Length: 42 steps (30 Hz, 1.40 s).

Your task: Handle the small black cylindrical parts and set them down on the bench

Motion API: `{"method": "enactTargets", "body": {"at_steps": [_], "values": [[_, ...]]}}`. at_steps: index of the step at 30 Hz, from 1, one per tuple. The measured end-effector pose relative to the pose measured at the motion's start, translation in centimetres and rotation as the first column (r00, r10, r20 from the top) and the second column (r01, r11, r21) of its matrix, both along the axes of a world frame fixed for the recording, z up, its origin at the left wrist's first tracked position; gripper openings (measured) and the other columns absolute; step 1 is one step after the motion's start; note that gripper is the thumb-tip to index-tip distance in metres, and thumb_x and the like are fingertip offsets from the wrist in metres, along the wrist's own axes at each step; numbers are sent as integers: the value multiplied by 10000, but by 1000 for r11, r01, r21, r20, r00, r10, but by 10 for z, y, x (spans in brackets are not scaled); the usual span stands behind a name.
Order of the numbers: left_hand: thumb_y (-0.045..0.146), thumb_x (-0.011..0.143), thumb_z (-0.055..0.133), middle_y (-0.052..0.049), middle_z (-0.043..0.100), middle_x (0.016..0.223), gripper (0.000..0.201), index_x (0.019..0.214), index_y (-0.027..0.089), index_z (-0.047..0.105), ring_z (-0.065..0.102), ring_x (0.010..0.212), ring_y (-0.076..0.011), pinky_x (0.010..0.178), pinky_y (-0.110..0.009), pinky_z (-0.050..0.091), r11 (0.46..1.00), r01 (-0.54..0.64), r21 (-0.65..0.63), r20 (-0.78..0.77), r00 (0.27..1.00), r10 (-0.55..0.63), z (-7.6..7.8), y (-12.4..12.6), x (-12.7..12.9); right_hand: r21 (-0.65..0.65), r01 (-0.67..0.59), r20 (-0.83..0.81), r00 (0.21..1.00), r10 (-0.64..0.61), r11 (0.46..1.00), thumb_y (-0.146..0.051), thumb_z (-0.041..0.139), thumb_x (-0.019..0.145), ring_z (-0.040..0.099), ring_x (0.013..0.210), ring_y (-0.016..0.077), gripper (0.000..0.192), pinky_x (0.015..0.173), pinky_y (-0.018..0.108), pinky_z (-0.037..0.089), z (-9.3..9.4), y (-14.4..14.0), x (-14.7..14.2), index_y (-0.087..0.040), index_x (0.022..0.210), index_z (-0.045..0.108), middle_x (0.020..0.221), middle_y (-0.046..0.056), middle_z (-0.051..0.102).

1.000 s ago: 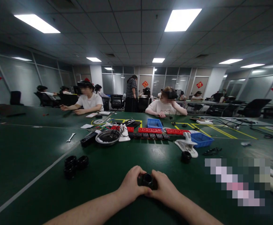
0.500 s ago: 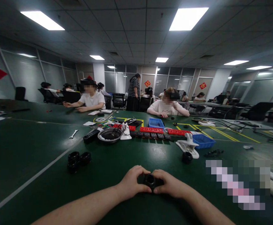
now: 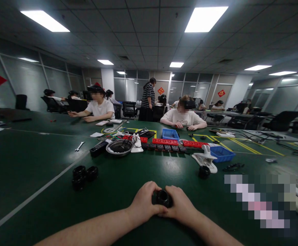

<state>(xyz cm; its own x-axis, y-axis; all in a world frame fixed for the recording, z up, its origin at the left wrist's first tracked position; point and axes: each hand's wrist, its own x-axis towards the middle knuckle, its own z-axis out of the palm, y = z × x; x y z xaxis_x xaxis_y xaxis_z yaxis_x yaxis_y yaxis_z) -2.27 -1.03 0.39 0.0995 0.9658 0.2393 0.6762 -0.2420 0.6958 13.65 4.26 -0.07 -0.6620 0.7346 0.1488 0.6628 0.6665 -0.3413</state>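
1. Hands first: left hand and right hand are pressed close together low over the green table, both curled around one small black round part. Fingers of each hand wrap its sides, and the open round end faces up toward the camera.
2. Can't tell whether the part rests on the table or is lifted a bit off it; the hands cover its underside.
3. Off to the left of the left hand, well apart, sits a little cluster of three black rings touching each other, just past a white line painted on the table.
4. Ahead and to the right of the right hand there's another single black ring, right beside a white clamp.
5. Further out beyond the hands: a round metal bowl with wires in it, a row of red and black power strips, and two blue bins.
6. Across the table, two people in white shirts sit with their own hands on the surface, well away from this pair.
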Motion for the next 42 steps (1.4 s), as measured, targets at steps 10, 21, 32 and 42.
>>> {"method": "enactTargets", "body": {"at_steps": [10, 21, 32, 42], "values": [[362, 634, 690, 15, 552, 806, 435, 1040, 274, 558, 502, 747, -155, 647, -224, 371, 966, 258, 27, -34, 966, -257, 8, 2, -6, -455, -406, -268, 911, 313, 792, -429, 682, 577, 478, 892, 197, 526, 775, 293, 356, 26, 21, 24, -203, 1036, 557, 934, 11, 536], [428, 545, 721, 3, 547, 804, 451, 916, 204, 597, 500, 733, -161, 623, -229, 377, 977, 214, -10, 3, 977, -214, 4, 1, -3, -323, -191, -104, 981, 166, 927, -341, 748, 482, 463, 705, 148, 352, 589, 222, 327, 18, 12, 21, -166, 740, 584, 729, -25, 503], [341, 498, 760, -4, 528, 798, 417, 821, 163, 565, 490, 737, -176, 633, -253, 374, 1000, -4, 4, 49, 999, 4, -1, 0, 0, 74, -8, 17, 1000, 7, 997, -610, 620, 511, 469, 766, 231, 518, 709, 346, 303, 12, -7, 1, -180, 796, 573, 774, 46, 564], [352, 593, 724, -16, 549, 880, 455, 1008, 228, 581, 497, 831, -175, 722, -258, 387, 952, 288, 107, 40, 955, -294, 2, 1, -9, -524, -274, -197, 960, 198, 806, -177, 667, 576, 478, 721, 137, 232, 632, 220, 355, 32, 8, 23, -143, 798, 609, 762, -22, 532]]}}
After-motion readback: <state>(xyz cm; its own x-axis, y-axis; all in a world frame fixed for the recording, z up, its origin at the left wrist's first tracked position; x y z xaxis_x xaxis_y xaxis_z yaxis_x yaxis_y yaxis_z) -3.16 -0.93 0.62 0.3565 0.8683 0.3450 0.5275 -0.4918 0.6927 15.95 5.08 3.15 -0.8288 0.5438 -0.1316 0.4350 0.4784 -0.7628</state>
